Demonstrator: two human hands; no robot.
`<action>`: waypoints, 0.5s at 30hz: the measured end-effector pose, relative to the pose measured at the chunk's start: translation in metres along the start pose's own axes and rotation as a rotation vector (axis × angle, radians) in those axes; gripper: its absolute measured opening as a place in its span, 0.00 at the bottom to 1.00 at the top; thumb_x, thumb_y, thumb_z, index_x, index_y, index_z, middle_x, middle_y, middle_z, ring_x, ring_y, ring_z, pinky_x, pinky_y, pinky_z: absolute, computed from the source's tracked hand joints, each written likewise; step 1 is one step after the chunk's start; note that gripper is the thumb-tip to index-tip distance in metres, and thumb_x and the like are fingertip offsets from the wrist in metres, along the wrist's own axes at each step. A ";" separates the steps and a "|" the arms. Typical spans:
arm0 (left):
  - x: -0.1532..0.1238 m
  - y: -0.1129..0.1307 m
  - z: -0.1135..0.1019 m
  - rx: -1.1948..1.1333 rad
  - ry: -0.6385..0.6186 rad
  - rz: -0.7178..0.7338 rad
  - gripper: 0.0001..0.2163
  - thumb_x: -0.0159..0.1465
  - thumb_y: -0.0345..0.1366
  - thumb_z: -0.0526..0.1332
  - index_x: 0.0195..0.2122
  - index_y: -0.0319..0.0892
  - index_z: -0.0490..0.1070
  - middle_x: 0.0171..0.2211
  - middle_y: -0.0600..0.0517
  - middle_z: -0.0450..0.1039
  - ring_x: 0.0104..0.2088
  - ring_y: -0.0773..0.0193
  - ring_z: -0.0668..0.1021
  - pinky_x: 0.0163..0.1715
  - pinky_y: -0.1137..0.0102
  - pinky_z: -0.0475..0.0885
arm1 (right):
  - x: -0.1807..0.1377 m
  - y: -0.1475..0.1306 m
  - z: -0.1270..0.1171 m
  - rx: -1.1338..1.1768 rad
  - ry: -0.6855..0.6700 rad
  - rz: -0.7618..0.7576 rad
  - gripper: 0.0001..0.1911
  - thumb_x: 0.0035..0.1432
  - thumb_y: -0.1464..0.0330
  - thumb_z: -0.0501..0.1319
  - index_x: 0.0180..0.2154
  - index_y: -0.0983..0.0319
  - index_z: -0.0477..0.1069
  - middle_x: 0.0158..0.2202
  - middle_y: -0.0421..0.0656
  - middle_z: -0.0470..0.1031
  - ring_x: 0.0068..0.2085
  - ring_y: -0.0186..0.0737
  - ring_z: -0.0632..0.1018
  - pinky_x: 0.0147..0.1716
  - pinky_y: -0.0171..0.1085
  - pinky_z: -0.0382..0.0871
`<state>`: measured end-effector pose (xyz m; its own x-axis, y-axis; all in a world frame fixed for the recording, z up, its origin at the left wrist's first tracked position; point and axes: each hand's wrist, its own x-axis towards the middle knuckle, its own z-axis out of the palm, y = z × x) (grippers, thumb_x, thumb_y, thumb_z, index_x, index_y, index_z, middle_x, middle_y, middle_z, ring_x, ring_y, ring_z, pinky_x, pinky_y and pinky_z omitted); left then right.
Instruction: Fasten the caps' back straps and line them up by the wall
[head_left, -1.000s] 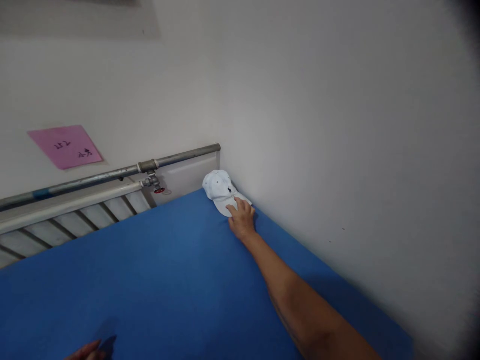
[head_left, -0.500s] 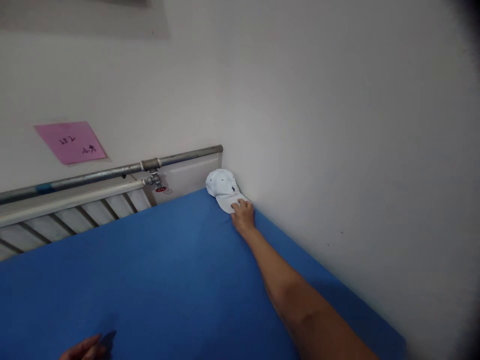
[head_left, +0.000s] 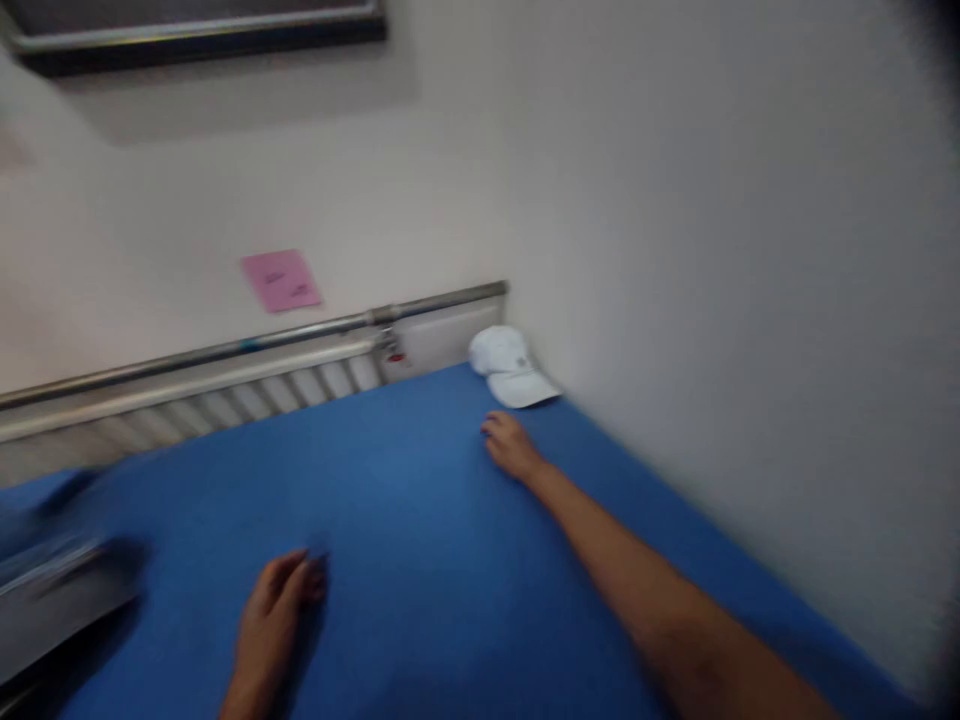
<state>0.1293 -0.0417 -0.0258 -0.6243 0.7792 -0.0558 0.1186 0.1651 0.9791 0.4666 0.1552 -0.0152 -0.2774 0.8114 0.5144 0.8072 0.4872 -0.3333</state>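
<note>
A: Hand poses, quick?
B: On my feed the right hand (head_left: 512,447) reaches far, forearm slanting in from near right. Palm down, fingers loosely bent and a bit apart, just short of the cap.
A: Left hand (head_left: 276,595)?
B: Near, left of middle. Fingers curled, thumb by the index; can't tell if it pinches anything.
A: Cap's where?
B: White cap (head_left: 498,350) sits in the far right corner of the blue surface (head_left: 397,500), just beside the right wall (head_left: 712,300), brim toward near right.
A: Containers?
B: Grey-black thing (head_left: 67,605) at the left edge; too blurred for me to say if it's one.
A: Around?
B: Radiator (head_left: 247,400) along the far edge, pipe (head_left: 315,332) above it, red valve handle (head_left: 395,357) left of the cap, pink paper (head_left: 281,280) on the far wall.
A: In the way?
B: Right wall hems the cap in.
</note>
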 end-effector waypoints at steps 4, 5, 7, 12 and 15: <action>-0.004 0.002 -0.018 -0.318 0.179 -0.034 0.11 0.49 0.33 0.68 0.34 0.39 0.72 0.27 0.51 0.74 0.24 0.66 0.76 0.25 0.72 0.73 | -0.006 -0.017 0.011 0.231 -0.061 -0.157 0.13 0.52 0.75 0.52 0.34 0.63 0.74 0.44 0.53 0.73 0.45 0.48 0.75 0.48 0.49 0.68; 0.001 -0.004 -0.028 -0.338 0.253 -0.018 0.09 0.51 0.32 0.66 0.34 0.39 0.71 0.29 0.50 0.74 0.26 0.66 0.76 0.27 0.72 0.73 | -0.005 -0.018 0.019 0.274 -0.075 -0.195 0.12 0.52 0.73 0.52 0.34 0.63 0.74 0.43 0.53 0.74 0.44 0.49 0.75 0.47 0.50 0.68; 0.012 -0.016 -0.056 -0.380 0.394 0.006 0.07 0.54 0.29 0.63 0.34 0.39 0.70 0.32 0.50 0.72 0.27 0.68 0.76 0.28 0.72 0.74 | -0.002 -0.018 0.036 0.222 -0.097 -0.283 0.13 0.53 0.69 0.51 0.34 0.61 0.74 0.42 0.51 0.75 0.43 0.49 0.76 0.44 0.50 0.70; 0.030 -0.024 -0.131 -0.508 0.581 0.004 0.03 0.59 0.28 0.60 0.35 0.40 0.67 0.33 0.50 0.70 0.31 0.67 0.77 0.31 0.71 0.75 | -0.003 -0.016 0.054 0.101 -0.125 -0.265 0.15 0.54 0.64 0.49 0.33 0.60 0.74 0.40 0.52 0.76 0.43 0.51 0.77 0.42 0.49 0.71; 0.045 -0.017 -0.158 -0.571 0.598 -0.038 0.02 0.62 0.29 0.59 0.35 0.40 0.68 0.36 0.48 0.71 0.34 0.65 0.77 0.32 0.70 0.75 | -0.003 -0.017 0.054 0.079 -0.128 -0.214 0.15 0.53 0.64 0.49 0.33 0.59 0.73 0.42 0.52 0.76 0.44 0.51 0.77 0.43 0.49 0.71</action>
<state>-0.0223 -0.1051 -0.0137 -0.9446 0.2990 -0.1356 -0.2208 -0.2730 0.9363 0.4255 0.1612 -0.0535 -0.5050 0.7188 0.4778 0.6810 0.6720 -0.2911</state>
